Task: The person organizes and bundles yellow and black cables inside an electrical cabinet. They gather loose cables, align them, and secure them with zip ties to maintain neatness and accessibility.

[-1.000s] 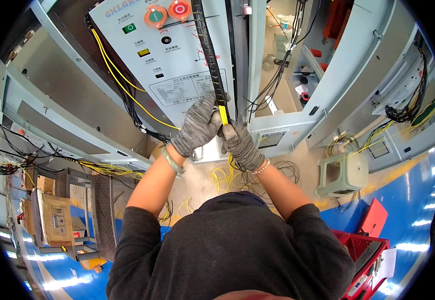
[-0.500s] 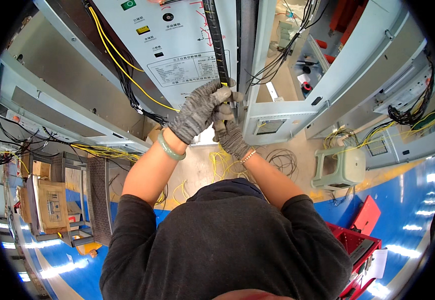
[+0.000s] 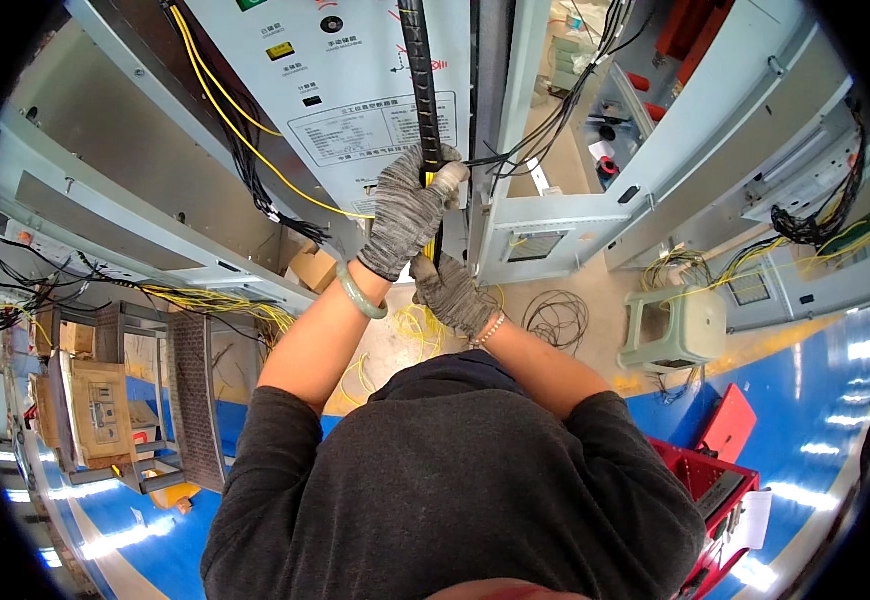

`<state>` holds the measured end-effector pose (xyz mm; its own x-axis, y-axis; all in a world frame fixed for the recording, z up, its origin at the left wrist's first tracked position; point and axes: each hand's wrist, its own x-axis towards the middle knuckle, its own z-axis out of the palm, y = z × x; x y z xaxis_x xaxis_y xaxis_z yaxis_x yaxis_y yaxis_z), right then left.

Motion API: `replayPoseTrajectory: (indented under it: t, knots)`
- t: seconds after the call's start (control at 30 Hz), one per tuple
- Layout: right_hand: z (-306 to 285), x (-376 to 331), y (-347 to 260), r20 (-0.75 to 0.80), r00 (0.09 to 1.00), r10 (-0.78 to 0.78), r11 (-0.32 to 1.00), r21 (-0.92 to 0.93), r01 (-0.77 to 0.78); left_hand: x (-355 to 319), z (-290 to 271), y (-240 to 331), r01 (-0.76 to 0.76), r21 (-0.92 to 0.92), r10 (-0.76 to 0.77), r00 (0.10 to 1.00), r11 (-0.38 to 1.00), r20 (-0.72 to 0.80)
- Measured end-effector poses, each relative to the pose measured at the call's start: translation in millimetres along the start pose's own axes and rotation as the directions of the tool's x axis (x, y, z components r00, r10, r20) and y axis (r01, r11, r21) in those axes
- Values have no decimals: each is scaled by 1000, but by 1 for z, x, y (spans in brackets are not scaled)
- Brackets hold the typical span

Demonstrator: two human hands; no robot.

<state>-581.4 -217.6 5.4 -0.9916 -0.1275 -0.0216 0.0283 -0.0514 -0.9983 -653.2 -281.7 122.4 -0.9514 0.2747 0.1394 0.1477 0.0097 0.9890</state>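
A cable bundle [image 3: 421, 85] in black spiral wrap runs down in front of a light grey cabinet panel [image 3: 355, 185]. My left hand [image 3: 407, 215], in a grey knit glove, is closed around the bundle's lower part, with its thumb on the right side. Yellow and black wires show below the wrap, between my hands. Lower down, my right hand [image 3: 455, 298], gloved alike, has its fingers curled around the bundle's lower wires. Its palm side is partly hidden.
Open cabinet frames [image 3: 545, 235] stand on both sides, with loose black wires [image 3: 580, 85] hanging at the right. Yellow wires [image 3: 420, 330] and a black coil [image 3: 558, 318] lie on the floor. A pale green stool [image 3: 670, 325] and a red toolbox [image 3: 720, 500] are at the right; a cardboard box [image 3: 100, 410] is at the left.
My right hand has moved down, away from my left hand, baring yellow and black wires between them. The left hand stays on the bundle, shifted slightly left.
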Motion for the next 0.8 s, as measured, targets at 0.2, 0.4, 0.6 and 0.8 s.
replayPoseTrajectory:
  t: [0.2,0.4,0.6,0.8]
  knots:
    - [-9,-11,-5,-26,998,-49,998,-33,48,-1,-1,-13,-121,-14,121,993,993,-4]
    - [-44,-14,8,43,996,-78,979,-183,84,-4,-31,1,-529,410,430,847,743,313]
    - [-32,3,-63,-199,876,-440,783,-563,265,1,-36,-2,-557,730,494,799,395,342]
    - [-25,39,-65,-233,939,-253,613,-790,-31,-3,-46,14,-41,190,-13,960,981,279]
